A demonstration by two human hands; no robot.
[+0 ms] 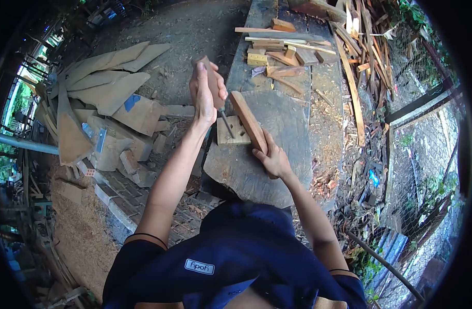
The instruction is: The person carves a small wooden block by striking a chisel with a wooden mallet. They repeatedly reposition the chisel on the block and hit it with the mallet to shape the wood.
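Small pale wood block (232, 136), flat on grey bench slab (285, 116): chisel (225, 120) tip set on it, left hand (205, 95) closed round the handle, right hand (271, 158) gripping a wooden batten (248, 121) alongside; cutting judged barely begun, block largely intact.

Chisel (217, 95) has smooth wood handle, dull metal blade; batten (246, 119) is reddish wood, block (230, 136) pale wood, bench (285, 123) rough grey

The left hand (204, 95) presses a chisel (224, 117) onto a small block (232, 135), the right hand (272, 158) grips a wooden slat (248, 119)
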